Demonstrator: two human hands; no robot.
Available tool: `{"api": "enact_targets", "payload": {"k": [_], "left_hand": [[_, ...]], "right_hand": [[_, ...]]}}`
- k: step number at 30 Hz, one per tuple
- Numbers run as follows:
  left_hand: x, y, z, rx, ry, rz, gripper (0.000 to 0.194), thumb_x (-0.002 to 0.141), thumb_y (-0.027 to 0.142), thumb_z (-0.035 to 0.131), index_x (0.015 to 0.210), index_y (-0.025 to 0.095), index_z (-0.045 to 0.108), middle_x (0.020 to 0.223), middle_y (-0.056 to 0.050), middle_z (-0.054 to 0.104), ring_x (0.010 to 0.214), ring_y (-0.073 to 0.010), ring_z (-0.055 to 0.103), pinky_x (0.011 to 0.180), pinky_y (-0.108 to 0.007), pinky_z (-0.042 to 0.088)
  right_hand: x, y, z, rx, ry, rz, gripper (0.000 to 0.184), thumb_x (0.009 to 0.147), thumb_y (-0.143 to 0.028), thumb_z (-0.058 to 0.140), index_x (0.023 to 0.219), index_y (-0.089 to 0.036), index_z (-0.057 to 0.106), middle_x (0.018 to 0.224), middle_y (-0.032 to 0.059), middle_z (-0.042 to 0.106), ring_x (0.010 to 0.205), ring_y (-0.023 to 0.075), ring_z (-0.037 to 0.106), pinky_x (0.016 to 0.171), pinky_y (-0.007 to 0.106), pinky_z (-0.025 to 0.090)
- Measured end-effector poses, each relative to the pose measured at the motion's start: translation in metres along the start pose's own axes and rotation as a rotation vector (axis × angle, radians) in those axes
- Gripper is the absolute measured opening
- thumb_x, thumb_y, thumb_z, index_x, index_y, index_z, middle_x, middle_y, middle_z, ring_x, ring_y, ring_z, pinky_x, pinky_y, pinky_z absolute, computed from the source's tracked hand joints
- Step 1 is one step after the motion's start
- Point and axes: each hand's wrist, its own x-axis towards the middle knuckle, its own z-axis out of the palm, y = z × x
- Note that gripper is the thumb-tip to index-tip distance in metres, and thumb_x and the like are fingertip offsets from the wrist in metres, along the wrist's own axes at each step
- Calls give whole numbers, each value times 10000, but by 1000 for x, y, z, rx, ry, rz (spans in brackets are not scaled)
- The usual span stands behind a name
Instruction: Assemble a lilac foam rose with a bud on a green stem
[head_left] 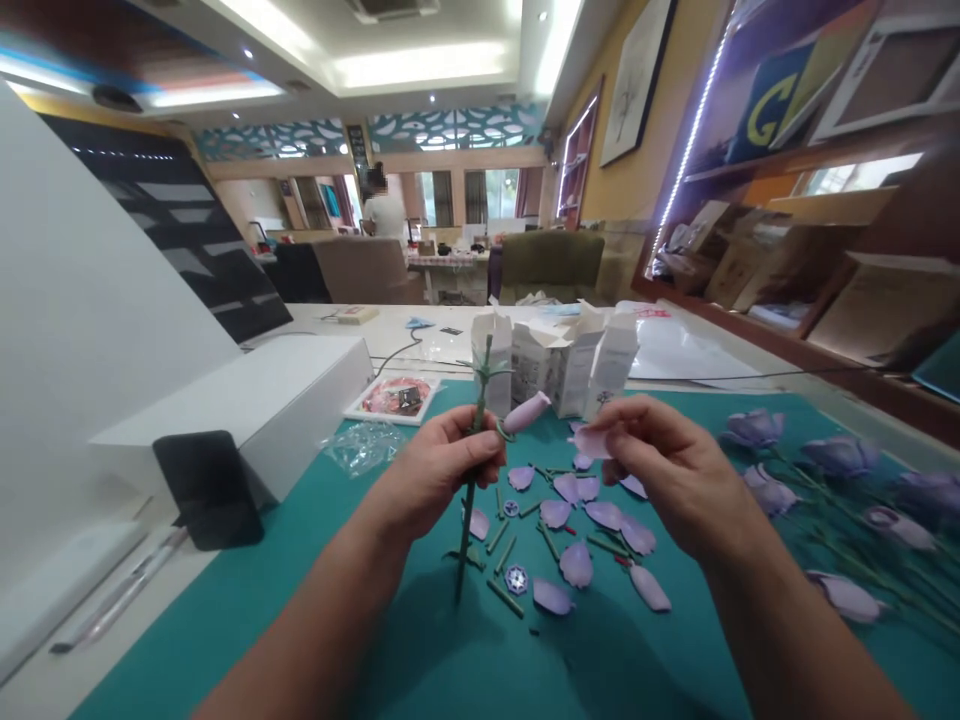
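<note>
My left hand (450,450) is closed round a green artificial flower stem (470,500), held upright with thin leaf-like sepals at its top. A pale purple rolled bud (527,411) on a green base sticks out to the right beside that hand's fingertips. My right hand (667,465) pinches a pale lilac petal (592,441) between thumb and fingers, a little to the right of the bud. Below both hands, loose purple petals (576,565), short green stem pieces (505,598) and a small round webbed disc (516,579) lie on the green mat (360,640).
Several assembled purple flowers (769,490) lie at the right. Open white boxes (574,365) stand behind the petals. At left are a black phone (208,490), a white box (247,400), clear plastic wrapping (365,447) and a picture card (395,398). A person (382,210) stands far back.
</note>
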Motion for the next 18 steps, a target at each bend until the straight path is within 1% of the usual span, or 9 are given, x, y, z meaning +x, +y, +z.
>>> {"api": "enact_targets", "payload": {"k": [3, 5, 7, 11, 12, 14, 16, 18], "left_hand": [[0, -1, 3, -6, -17, -3, 265, 689, 324, 742, 802, 168, 559, 609, 39, 570, 529, -81, 501, 522, -228, 351], [-1, -1, 4, -16, -28, 0, 267, 693, 329, 742, 800, 167, 560, 610, 39, 564, 528, -81, 497, 522, -229, 347], [-2, -2, 5, -27, -33, 3, 265, 695, 327, 745, 793, 169, 556, 614, 38, 564, 527, -81, 496, 521, -231, 344], [-4, -3, 6, -42, -48, 9, 258, 706, 331, 749, 792, 172, 565, 617, 39, 559, 525, -78, 487, 516, -229, 334], [-5, -3, 6, -40, -53, 9, 256, 710, 334, 747, 793, 172, 568, 619, 38, 558, 525, -77, 483, 516, -229, 333], [-6, -2, 7, -32, -61, 8, 250, 715, 335, 743, 789, 172, 570, 625, 35, 563, 529, -78, 480, 518, -229, 331], [-7, -2, 8, -27, -69, 11, 254, 710, 339, 746, 786, 173, 569, 626, 32, 568, 532, -81, 479, 520, -231, 329], [-8, -1, 9, -26, -79, 7, 266, 712, 358, 748, 789, 174, 572, 621, 32, 566, 537, -84, 476, 525, -234, 327]], "right_hand": [[-6, -9, 4, 45, -106, 25, 144, 801, -345, 680, 850, -210, 670, 652, -15, 600, 574, 119, 599, 514, 230, 494], [-8, -12, 5, 74, -158, 25, 178, 792, -369, 708, 854, -205, 678, 658, -11, 610, 570, 113, 594, 501, 220, 488], [-11, -14, 5, 97, -189, 15, 175, 774, -360, 737, 830, -206, 676, 638, -21, 602, 548, 96, 572, 477, 198, 471], [-17, -16, 5, 108, -233, -41, 193, 699, -296, 807, 806, -216, 668, 620, -40, 605, 519, 88, 555, 472, 192, 487], [-19, -18, 5, 81, -229, -58, 176, 709, -289, 798, 807, -218, 670, 629, -34, 619, 522, 96, 565, 463, 195, 487], [-23, -21, 7, -4, -186, -107, 100, 777, -295, 741, 811, -220, 684, 655, -10, 649, 535, 112, 588, 445, 201, 477], [-25, -25, 8, -100, -122, -199, 74, 833, -299, 687, 828, -229, 711, 684, 6, 667, 562, 123, 602, 466, 211, 483], [-25, -28, 10, -179, -72, -310, 89, 865, -283, 650, 855, -248, 731, 713, 9, 674, 604, 127, 607, 512, 219, 491]]}}
